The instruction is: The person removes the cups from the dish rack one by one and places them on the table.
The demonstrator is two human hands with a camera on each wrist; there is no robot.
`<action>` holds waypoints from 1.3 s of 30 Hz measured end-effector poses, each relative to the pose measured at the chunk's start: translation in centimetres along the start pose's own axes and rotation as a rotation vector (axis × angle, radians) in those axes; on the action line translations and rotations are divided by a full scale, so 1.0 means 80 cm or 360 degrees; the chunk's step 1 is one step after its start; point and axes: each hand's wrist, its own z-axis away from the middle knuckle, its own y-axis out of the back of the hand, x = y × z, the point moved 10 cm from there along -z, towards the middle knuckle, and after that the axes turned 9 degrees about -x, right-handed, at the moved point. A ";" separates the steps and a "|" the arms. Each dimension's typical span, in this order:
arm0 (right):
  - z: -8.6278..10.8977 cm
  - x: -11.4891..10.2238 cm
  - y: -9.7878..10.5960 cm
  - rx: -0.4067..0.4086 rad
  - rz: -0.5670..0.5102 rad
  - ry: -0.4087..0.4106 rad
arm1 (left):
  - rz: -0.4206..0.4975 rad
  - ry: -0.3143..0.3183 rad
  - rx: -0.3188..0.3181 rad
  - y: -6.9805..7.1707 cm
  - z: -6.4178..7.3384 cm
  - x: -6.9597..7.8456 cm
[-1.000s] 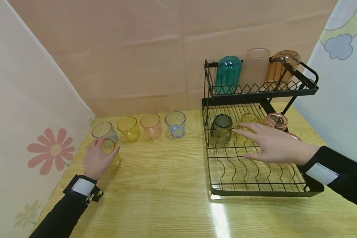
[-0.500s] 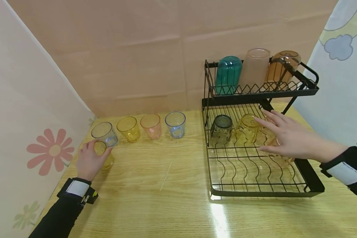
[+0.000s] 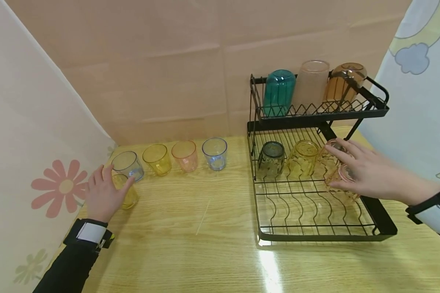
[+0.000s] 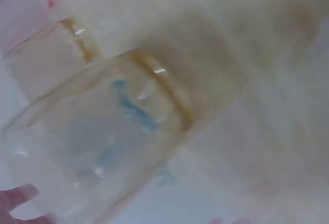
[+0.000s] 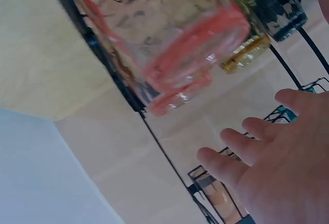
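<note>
My left hand (image 3: 104, 193) is at the left, fingers spread beside a yellow-tinted glass (image 3: 129, 199). That glass stands on the table in front of a clear glass (image 3: 130, 166); in the left wrist view, fingertips (image 4: 20, 196) show apart from the glass's side. Over the right side of the lower rack my right hand (image 3: 374, 173) hovers with fingers extended, close to a pink-tinted glass (image 3: 339, 175) that it partly covers. In the right wrist view the fingers (image 5: 226, 167) are apart from the pink-rimmed glass (image 5: 200, 49).
A yellow glass (image 3: 158, 159), a pink glass (image 3: 185, 156) and a blue-rimmed glass (image 3: 215, 154) stand along the back. On the black two-tier dish rack (image 3: 326, 238) a dark glass (image 3: 271, 158) and yellow glass (image 3: 303, 158) sit below. Teal (image 3: 279, 92), clear and amber glasses are above.
My left hand has brought the yellow-tinted glass leftward and let go of it, its fingers now spread. My right hand has moved right, from over the rack's yellow glass to the pink-tinted glasses.
</note>
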 end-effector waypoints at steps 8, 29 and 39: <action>0.018 0.017 -0.017 -0.0035 -0.0048 -0.0110 | 0.0067 -0.0091 0.0088 0.038 -0.018 0.040; -0.003 0.040 -0.058 -0.0097 0.0013 -0.0149 | 0.0183 -0.0638 0.0093 0.039 -0.004 0.211; -0.004 0.035 -0.051 0.0098 0.0109 -0.0128 | 0.0232 -0.0769 0.0060 0.028 -0.002 0.264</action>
